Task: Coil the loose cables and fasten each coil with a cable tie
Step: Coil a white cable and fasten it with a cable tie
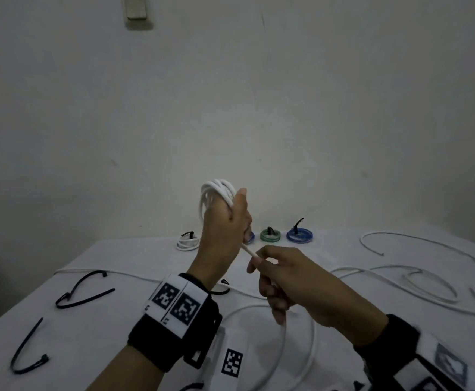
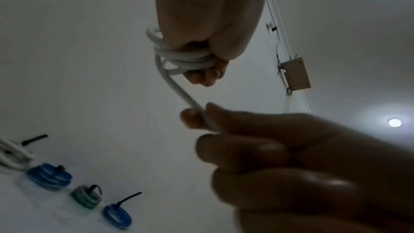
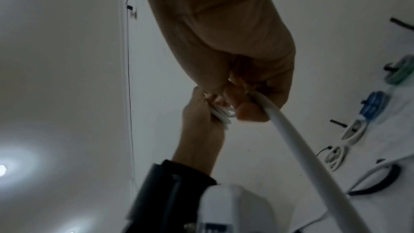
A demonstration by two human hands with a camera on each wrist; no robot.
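Observation:
My left hand [image 1: 222,221] is raised above the table and grips a white cable coil [image 1: 220,189] looped round its fingers; the left wrist view shows the loops [image 2: 186,59] bunched in its fist [image 2: 208,38]. A straight run of the same cable [image 2: 179,93] leads down to my right hand [image 1: 284,277], which pinches it between thumb and fingertips [image 2: 195,118]. From my right hand [image 3: 241,63] the cable [image 3: 298,148] drops away to the table, with the left hand's coil [image 3: 221,114] just beyond.
Tied coils stand at the table's far edge: white [image 1: 187,241], green [image 1: 270,235], blue [image 1: 299,235]. Loose black cable ties [image 1: 84,292] [image 1: 24,351] lie at the left. Slack white cable [image 1: 428,283] sprawls over the white cloth [image 1: 134,255] on the right.

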